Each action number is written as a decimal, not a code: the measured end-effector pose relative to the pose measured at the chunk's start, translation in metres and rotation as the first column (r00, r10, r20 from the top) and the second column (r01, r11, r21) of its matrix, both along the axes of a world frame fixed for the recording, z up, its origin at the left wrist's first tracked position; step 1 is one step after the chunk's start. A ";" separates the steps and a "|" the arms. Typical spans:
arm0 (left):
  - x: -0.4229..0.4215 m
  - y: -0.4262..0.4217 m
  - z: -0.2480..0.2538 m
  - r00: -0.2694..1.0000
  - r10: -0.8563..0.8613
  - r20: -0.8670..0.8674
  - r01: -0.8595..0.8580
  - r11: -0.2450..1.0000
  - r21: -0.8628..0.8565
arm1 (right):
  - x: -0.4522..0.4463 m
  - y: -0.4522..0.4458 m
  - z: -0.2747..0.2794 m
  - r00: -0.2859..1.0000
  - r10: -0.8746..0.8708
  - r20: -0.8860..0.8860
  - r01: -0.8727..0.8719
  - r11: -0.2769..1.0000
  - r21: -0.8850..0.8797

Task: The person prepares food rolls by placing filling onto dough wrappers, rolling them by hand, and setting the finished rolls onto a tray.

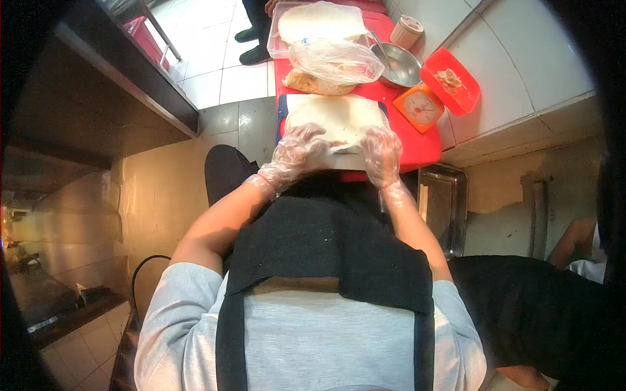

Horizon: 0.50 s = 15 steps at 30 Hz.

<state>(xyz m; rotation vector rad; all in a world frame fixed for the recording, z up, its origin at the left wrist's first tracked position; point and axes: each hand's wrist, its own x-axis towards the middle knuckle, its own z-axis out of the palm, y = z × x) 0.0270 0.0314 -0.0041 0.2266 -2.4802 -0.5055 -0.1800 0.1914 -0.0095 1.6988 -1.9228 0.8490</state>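
Lying spread out on a board [353, 163] right in front of the person is a thin white sheet [336, 116], and a little patch of brownish filling [338, 143] shows at its near edge. Both hands are in clear plastic gloves. The left hand [300, 151] has its fingers curled in, grasping the sheet around the near left corner, and the right hand [383, 151] does pretty much the same at the near right corner. Can't really tell where the thumbs are, the crinkly plastic kinda hides them.

Just past the board there's a clear plastic bag [339, 60] with some tan, crumbly-looking food [308, 83] at its near end, and beyond that a clear container [274, 40] with a pile of white sheets [319, 23]. Over to the right of the bag sits a metal bowl [405, 73] with a utensil leaning in it, a lidded jar [407, 31] behind it, then a red tub [468, 99] of pale shreds [448, 79] next to an orange scale [417, 107]. All that's on a red table [425, 148] by a tiled wall [521, 62]. Someone else's dark shoes [253, 57] are on the floor at the far left, and another person's arm [574, 240] pokes in at right.
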 end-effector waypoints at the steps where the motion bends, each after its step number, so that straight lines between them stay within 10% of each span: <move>1: -0.010 -0.005 -0.003 1.000 0.025 0.005 -0.025 1.000 0.005 | -0.008 -0.010 0.000 1.000 -0.004 -0.017 0.004 1.000 0.031; 4: -0.040 -0.021 0.007 0.906 0.225 0.359 -0.270 0.959 0.081 | -0.033 -0.038 -0.007 0.998 -0.043 -0.054 0.050 0.991 0.127; 11: -0.064 -0.071 0.003 0.917 0.247 0.312 -0.241 0.969 -0.060 | -0.040 -0.059 0.023 0.973 -0.213 0.088 0.174 0.929 0.325; 15: -0.068 -0.030 0.030 0.866 -0.032 0.499 -0.049 0.988 0.148 | -0.036 -0.048 0.016 0.934 0.201 0.296 -0.332 0.795 0.507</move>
